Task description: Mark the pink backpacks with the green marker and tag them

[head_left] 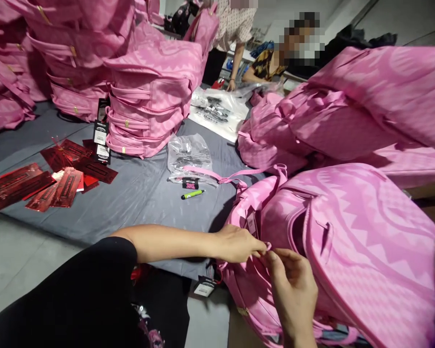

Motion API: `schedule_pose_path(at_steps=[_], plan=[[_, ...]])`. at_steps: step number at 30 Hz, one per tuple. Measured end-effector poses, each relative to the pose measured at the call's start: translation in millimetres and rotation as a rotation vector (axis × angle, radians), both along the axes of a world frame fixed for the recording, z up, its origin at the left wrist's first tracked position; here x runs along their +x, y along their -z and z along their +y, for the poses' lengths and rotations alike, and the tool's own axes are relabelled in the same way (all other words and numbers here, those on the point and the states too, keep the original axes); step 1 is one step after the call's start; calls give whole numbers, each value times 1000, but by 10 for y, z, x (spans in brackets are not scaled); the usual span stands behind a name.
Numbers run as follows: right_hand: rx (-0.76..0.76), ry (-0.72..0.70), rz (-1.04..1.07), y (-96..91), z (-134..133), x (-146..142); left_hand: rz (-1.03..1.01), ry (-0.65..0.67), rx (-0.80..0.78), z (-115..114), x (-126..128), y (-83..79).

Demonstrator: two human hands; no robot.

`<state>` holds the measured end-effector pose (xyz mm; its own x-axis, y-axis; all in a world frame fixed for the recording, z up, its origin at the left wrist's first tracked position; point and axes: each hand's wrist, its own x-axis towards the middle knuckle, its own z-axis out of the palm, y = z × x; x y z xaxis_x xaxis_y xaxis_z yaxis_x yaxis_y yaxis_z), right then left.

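Note:
A pink bag point(362, 251) with a zigzag pattern lies in front of me at the lower right. My left hand point(237, 243) reaches in from the left and pinches a small piece at the bag's near edge, fingers closed. Just below it, my right hand point(292, 287) has its fingers curled toward the same spot and touches the bag's edge. What sits between the fingertips is too small to name. A thin pink strap point(221, 175) trails from the bag across the grey cloth point(137, 198).
Stacks of pink bags point(148, 96) rise at the left and back, more bags point(348, 116) at the right. Red foil tags point(54, 181), black hang tags point(100, 133), a clear plastic pouch point(189, 155) and a green marker point(193, 194) lie on the cloth. Two people work at the back.

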<state>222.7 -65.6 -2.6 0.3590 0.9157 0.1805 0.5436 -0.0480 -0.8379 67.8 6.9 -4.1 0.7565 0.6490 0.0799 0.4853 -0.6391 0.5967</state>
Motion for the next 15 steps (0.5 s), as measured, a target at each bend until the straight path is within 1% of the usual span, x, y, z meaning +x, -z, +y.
schedule_pose_path(at_steps=[3, 7, 11, 15], plan=[[7, 3, -1, -4, -7, -20, -20, -38, 17, -3, 4, 14], [-8, 31, 16, -16, -2, -17, -14, 44, -21, 37, 19, 34], [-93, 73, 22, -63, 18, -17, -36, 40, 35, 89, 12, 64], [-171, 94, 12, -112, 42, -13, -62, 93, -68, 111, -5, 63]])
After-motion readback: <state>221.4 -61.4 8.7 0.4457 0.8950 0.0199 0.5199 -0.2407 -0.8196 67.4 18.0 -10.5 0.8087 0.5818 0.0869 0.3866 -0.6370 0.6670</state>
